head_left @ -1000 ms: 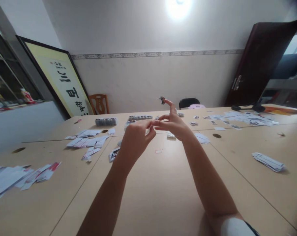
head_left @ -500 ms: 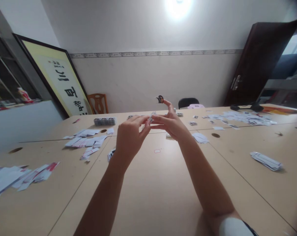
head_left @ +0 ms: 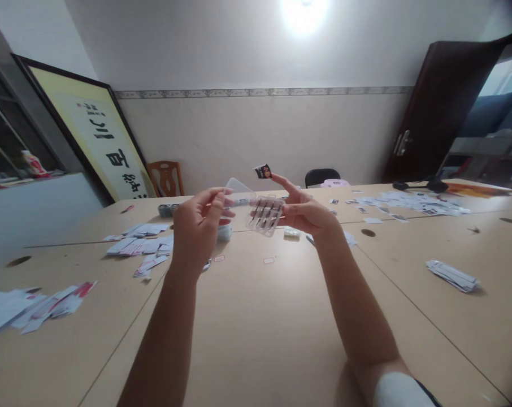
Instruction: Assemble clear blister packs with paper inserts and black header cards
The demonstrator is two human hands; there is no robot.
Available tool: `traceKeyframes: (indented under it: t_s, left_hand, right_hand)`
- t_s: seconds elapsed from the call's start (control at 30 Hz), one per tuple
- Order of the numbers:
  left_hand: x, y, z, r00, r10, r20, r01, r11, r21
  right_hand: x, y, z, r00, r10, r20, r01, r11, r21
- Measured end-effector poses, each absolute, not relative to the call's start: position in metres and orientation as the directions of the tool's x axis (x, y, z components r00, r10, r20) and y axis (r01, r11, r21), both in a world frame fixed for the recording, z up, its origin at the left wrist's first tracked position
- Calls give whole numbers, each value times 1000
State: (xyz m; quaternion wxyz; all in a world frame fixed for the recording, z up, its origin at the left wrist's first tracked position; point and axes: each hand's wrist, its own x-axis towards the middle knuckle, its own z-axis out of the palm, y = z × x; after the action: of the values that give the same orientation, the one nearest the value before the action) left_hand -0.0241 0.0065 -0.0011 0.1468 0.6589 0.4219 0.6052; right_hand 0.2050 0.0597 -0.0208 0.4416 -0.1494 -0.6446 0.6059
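Above the table, my left hand [head_left: 203, 229] is closed on a thin clear plastic cover [head_left: 238, 189], pinched between thumb and fingers. My right hand [head_left: 309, 212] grips the edge of a small clear plastic case [head_left: 265, 215], tilted so that several dark slender pieces show in rows inside it. Cover and case are side by side; whether they are joined I cannot tell. A small black printed label [head_left: 263, 171] clings to the tip of my raised right index finger. Below the hands, a stack of clear cases [head_left: 224, 233] is partly hidden by my left hand.
Piles of white paper slips [head_left: 141, 244] lie left, with more papers [head_left: 55, 308] nearer me. On the right are a bundle of strips [head_left: 452, 276] and scattered slips [head_left: 412, 202]. A small pale case [head_left: 291, 233] and a red-edged label [head_left: 268, 260] lie mid-table.
My hands have moved apart, the left one leftward. The clear cover and the case now show separately between them, the case's face turned toward me. The black label remains on my right index finger.
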Motion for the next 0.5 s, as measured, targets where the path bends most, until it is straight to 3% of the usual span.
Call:
traceKeyframes:
  t_s: [0.23, 0.5]
  left_hand:
    - [-28, 12, -1, -71, 814, 576, 303, -533, 790]
    - [-28, 13, -3, -46, 769, 638, 476, -544, 691]
  right_hand:
    - [211, 73, -30, -617, 686, 386, -302, 246, -921]
    - [212, 77, -33, -632, 663, 402, -278, 290, -916]
